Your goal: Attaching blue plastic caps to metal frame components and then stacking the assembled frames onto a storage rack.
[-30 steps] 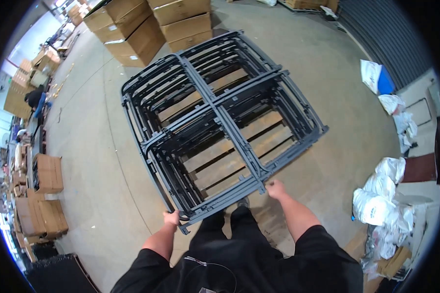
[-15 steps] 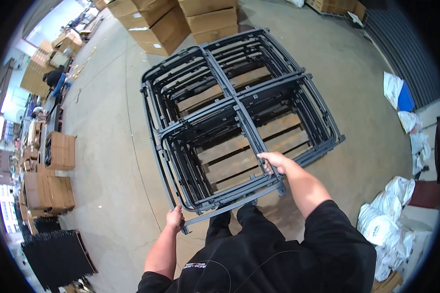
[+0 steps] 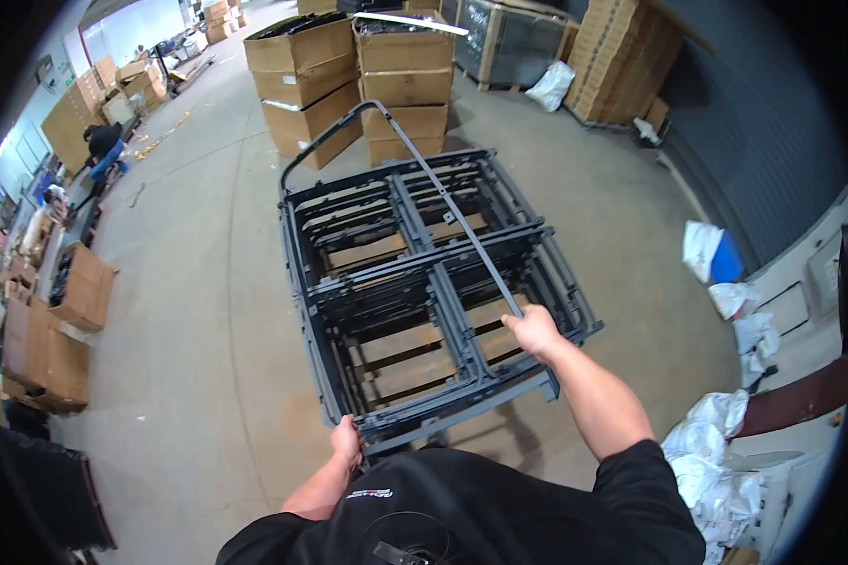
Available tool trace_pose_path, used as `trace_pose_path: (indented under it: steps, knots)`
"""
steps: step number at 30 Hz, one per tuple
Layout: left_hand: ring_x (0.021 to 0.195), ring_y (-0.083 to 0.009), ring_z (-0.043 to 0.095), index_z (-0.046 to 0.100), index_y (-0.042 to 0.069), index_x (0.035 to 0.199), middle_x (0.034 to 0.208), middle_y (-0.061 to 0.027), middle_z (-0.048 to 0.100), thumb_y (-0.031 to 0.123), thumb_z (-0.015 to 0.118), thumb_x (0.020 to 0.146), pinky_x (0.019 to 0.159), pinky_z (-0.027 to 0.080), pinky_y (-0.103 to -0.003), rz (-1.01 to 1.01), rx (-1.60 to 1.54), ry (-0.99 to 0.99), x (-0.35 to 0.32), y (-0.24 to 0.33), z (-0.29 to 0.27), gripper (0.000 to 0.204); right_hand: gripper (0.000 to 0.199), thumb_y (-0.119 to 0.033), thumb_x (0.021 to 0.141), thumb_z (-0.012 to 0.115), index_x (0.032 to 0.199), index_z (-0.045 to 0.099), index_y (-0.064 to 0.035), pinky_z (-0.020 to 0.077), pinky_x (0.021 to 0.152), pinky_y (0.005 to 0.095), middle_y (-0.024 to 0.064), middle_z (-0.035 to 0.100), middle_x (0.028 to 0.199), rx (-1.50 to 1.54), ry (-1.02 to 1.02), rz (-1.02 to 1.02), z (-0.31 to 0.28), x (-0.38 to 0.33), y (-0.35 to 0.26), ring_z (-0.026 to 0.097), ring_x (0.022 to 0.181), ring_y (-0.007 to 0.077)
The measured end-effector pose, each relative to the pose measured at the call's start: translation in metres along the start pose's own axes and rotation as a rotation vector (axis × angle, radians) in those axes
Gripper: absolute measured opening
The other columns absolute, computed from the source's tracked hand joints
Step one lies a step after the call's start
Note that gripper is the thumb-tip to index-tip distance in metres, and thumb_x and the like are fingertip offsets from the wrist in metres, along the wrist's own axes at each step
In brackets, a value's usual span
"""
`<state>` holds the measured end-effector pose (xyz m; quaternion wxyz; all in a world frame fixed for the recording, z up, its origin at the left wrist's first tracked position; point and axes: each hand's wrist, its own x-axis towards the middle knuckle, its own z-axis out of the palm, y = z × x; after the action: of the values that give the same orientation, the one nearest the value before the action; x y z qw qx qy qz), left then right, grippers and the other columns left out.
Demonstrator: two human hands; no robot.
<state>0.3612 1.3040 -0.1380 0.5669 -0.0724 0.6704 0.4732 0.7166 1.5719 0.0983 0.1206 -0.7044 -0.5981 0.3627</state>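
A stack of dark metal frames (image 3: 432,325) rests on a wooden pallet (image 3: 400,363) in front of me. One long metal frame (image 3: 450,215) with rounded far corners is tilted up, its right bar raised above the stack. My right hand (image 3: 534,332) is closed round the near end of that raised bar. At the stack's near left corner, my left hand (image 3: 346,439) is closed on what looks like the same frame's low side. Its fingertips are partly hidden, and the frame's near end is covered by my hands and body.
Cardboard boxes (image 3: 405,89) stand just beyond the stack. More cartons (image 3: 83,287) line the left side, where a person (image 3: 104,146) bends down farther back. White bags (image 3: 711,461) lie along the right wall, near a grey shutter (image 3: 754,122).
The long frame's right bar has come up off the stack, with my right hand holding it. My left hand stays at the near left corner. The view has tipped toward the far boxes.
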Motion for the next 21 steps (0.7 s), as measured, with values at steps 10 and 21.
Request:
trace_pose_path:
  steps: [10, 21]
  knots:
    - [0.043, -0.0125, 0.043, 0.047, 0.012, 0.079, 0.056, 0.0004, 0.044, 0.024, 0.054, 0.096, 0.04, 0.035, -0.03, 0.46, 0.051, -0.356, -0.003, 0.091, 0.066, 0.022, 0.031, -0.027, 0.086, 0.074, 0.093, 0.065, 0.0022, 0.0482, 0.065, 0.0334, 0.006, 0.06, 0.072, 0.172, 0.632, -0.218, -0.056, -0.264, -0.048, 0.054, 0.069, 0.0144]
    - [0.055, -0.0091, 0.049, 0.055, 0.006, 0.082, 0.065, 0.0013, 0.052, 0.009, 0.06, 0.091, 0.053, 0.042, -0.028, 0.82, 0.26, -0.943, -0.063, 0.107, 0.177, 0.012, 0.082, -0.053, 0.098, 0.055, 0.155, 0.029, -0.0008, 0.0405, 0.11, 0.0484, 0.0244, 0.046, 0.149, 0.888, 1.146, -0.534, -0.125, -0.584, -0.105, 0.048, 0.137, 0.033]
